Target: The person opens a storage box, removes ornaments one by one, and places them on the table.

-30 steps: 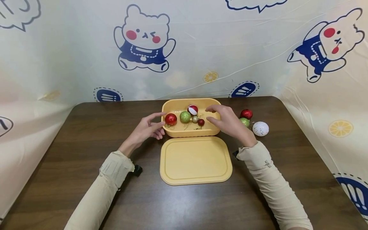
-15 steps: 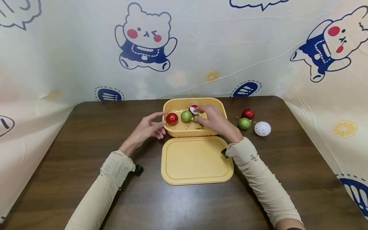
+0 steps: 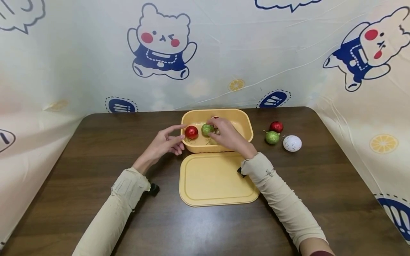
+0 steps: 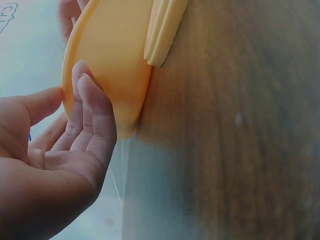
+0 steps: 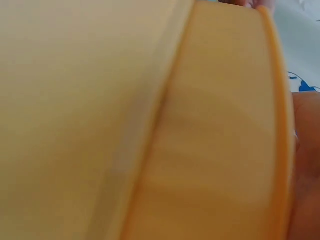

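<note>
The yellow box [image 3: 224, 148] stands uncovered at the table's back, with Christmas ornaments inside. At its left end, my left hand [image 3: 164, 142] touches the rim and outer wall with thumb and fingers spread. The left wrist view shows those fingers [image 4: 92, 112] gently bent against the wall. My right hand [image 3: 229, 134] reaches into the box, thumb and index finger apart at the right side of a green glitter ball [image 3: 206, 129]. A shiny red ball [image 3: 191, 132] lies at the left end. The right hand mostly hides a red-and-white ball and smaller ornaments.
A yellow lid [image 3: 219, 179] lies flat just in front of the box. On the right of the table are another red ball [image 3: 276, 126], a green ball [image 3: 272, 137] and a speckled white egg-shaped ornament [image 3: 292, 143]. A printed cloth [image 3: 217, 53] rises behind the table.
My right hand has moved left inside the box, from its right end to the green ball, now covering the small ornaments. My left hand has stayed at the left rim.
</note>
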The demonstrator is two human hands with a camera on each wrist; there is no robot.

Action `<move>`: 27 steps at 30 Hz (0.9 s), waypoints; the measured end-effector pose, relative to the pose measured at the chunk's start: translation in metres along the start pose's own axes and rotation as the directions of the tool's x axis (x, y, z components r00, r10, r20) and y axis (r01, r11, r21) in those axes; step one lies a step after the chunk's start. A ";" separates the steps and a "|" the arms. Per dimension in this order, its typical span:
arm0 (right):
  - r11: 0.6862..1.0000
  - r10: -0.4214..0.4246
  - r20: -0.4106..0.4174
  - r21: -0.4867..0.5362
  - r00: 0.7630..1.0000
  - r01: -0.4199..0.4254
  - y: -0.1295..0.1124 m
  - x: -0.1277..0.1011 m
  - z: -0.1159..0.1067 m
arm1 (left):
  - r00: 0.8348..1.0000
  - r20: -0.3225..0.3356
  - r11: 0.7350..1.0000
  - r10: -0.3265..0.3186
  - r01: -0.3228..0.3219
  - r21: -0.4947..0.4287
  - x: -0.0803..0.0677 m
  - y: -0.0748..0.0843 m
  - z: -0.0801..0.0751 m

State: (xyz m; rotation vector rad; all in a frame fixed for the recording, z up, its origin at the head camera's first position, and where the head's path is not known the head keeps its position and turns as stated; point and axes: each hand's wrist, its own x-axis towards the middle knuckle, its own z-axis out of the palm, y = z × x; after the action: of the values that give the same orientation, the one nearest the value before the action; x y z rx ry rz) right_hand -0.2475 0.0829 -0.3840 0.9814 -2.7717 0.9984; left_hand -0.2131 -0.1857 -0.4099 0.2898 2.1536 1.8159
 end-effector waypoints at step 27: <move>0.994 -0.071 0.052 -0.085 0.996 0.075 0.008 0.002 0.009 | 1.000 -0.007 1.000 0.002 -0.002 -0.005 -0.002 0.002 0.001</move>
State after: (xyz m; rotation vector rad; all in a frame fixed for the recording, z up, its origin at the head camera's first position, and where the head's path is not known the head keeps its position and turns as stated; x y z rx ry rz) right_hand -0.2526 0.0810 -0.3956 1.1008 -2.7689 0.8485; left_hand -0.2109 -0.1848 -0.4084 0.2852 2.1539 1.8264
